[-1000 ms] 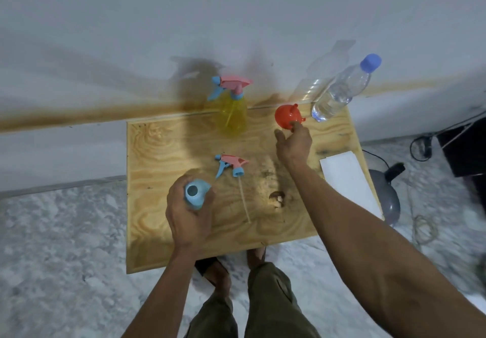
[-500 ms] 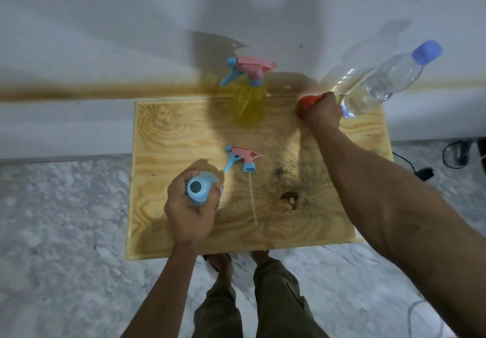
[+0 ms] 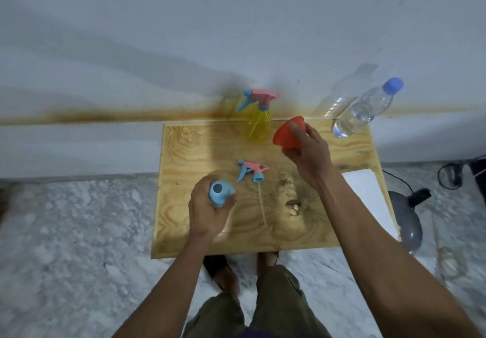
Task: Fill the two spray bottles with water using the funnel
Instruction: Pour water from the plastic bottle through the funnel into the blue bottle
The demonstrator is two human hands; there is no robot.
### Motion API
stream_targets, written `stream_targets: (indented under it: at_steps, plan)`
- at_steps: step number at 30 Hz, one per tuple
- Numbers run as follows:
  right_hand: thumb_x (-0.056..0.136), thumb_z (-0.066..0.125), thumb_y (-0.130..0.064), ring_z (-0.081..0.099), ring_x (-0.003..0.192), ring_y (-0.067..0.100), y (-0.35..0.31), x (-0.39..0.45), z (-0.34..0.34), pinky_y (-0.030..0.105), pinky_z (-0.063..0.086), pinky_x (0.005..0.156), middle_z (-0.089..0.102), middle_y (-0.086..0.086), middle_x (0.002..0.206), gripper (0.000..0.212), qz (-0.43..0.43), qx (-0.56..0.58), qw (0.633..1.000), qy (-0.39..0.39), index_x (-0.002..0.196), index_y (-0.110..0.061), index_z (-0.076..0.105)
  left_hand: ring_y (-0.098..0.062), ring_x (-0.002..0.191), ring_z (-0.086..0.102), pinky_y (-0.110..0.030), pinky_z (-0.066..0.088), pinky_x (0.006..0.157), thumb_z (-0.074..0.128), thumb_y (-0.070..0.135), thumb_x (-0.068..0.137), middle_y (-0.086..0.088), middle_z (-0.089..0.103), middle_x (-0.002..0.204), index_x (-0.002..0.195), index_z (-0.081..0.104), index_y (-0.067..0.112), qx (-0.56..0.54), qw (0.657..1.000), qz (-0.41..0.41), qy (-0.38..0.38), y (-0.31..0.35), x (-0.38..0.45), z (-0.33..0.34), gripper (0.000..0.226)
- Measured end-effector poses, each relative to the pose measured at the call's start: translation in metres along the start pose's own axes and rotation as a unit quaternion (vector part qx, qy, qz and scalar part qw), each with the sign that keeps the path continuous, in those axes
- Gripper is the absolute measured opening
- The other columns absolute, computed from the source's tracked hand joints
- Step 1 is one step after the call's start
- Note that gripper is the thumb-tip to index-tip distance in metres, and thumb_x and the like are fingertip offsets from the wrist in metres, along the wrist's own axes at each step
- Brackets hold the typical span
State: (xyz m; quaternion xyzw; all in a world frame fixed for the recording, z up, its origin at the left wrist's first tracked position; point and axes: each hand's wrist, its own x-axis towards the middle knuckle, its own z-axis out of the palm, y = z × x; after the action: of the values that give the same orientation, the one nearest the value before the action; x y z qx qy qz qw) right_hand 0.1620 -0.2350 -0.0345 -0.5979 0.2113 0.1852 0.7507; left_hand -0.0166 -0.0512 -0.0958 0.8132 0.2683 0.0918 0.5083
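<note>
The left hand [image 3: 207, 212] gripped the open-necked blue plastic spray bottle [image 3: 220, 193]; the right hand [image 3: 306, 153] pinched the orange plastic funnel [image 3: 285, 135]. Its spout should seat squarely in the steadied neck.

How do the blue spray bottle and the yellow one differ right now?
The blue spray bottle is opaque; the yellow spray bottle is see-through. The blue one's neck is open, its trigger head lying on the table; the yellow one has its trigger head on. The left hand grips the blue one at the near side; the yellow one stands untouched by the wall. Both stand upright.
</note>
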Motion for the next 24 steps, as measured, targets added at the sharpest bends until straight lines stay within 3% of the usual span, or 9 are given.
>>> stream_targets:
  at_steps: [5,9,12,15,17,21,24]
  plan:
    - [0.079,0.080,-0.034,0.073,0.097,0.022,0.005,-0.078,0.027,0.036,0.057,0.076,0.071,0.012,0.113,0.060,-0.065,-0.021,0.996,-0.051,0.129,-0.011,0.057,-0.005,0.108,0.056,-0.018,0.045,0.088,0.084,0.027,0.078,0.012,0.058,0.120,0.132,0.056,0.021,0.022,0.999,0.002,-0.038,-0.003,-0.002,-0.016,0.061]
    - [0.072,0.088,-0.030,0.073,0.094,0.018,0.035,-0.110,0.051,0.032,0.057,0.076,0.075,0.008,0.105,0.058,-0.138,-0.103,0.984,-0.053,0.120,-0.014,0.060,-0.006,0.105,0.058,-0.023,0.046,0.086,0.084,0.038,0.073,0.011,0.064,0.117,0.128,0.058,0.025,0.013,0.998,-0.019,-0.053,-0.004,-0.001,-0.024,0.063]
    - [0.066,0.092,-0.031,0.071,0.093,0.012,0.057,-0.118,0.059,0.028,0.057,0.077,0.075,0.001,0.105,0.064,-0.182,-0.159,0.969,-0.049,0.119,-0.017,0.059,-0.012,0.111,0.060,-0.031,0.049,0.093,0.076,0.045,0.070,0.004,0.066,0.126,0.130,0.060,0.023,0.005,0.998,-0.012,-0.064,-0.005,-0.003,-0.028,0.066]
    - [0.064,0.094,-0.031,0.070,0.099,0.009,0.071,-0.122,0.061,0.023,0.055,0.077,0.074,-0.005,0.107,0.065,-0.211,-0.207,0.954,-0.053,0.118,-0.021,0.059,-0.016,0.114,0.062,-0.036,0.051,0.096,0.076,0.045,0.071,0.002,0.067,0.127,0.133,0.060,0.023,0.003,0.997,-0.010,-0.074,-0.008,-0.002,-0.031,0.068]
    - [0.061,0.095,-0.034,0.069,0.102,0.007,0.078,-0.121,0.063,0.026,0.056,0.079,0.073,-0.008,0.109,0.068,-0.216,-0.232,0.947,-0.054,0.117,-0.026,0.058,-0.017,0.116,0.061,-0.037,0.051,0.097,0.079,0.042,0.073,0.000,0.066,0.128,0.134,0.059,0.022,-0.005,0.997,-0.019,-0.079,-0.009,0.000,-0.033,0.068]
    - [0.058,0.096,-0.037,0.065,0.110,0.003,0.088,-0.119,0.061,0.036,0.057,0.081,0.071,-0.012,0.114,0.074,-0.219,-0.272,0.935,-0.061,0.120,-0.030,0.055,-0.007,0.110,0.056,-0.010,0.042,0.082,0.083,0.036,0.078,0.001,0.066,0.127,0.136,0.058,0.020,-0.006,0.996,-0.024,-0.087,-0.012,0.001,-0.032,0.065]
    - [0.059,0.096,-0.032,0.061,0.111,-0.003,0.091,-0.122,0.056,0.033,0.055,0.081,0.069,-0.016,0.116,0.076,-0.226,-0.295,0.926,-0.063,0.123,-0.026,0.054,-0.007,0.106,0.057,-0.006,0.038,0.075,0.081,0.034,0.080,0.007,0.066,0.115,0.133,0.060,0.020,-0.002,0.996,-0.022,-0.088,-0.009,0.001,-0.032,0.058]
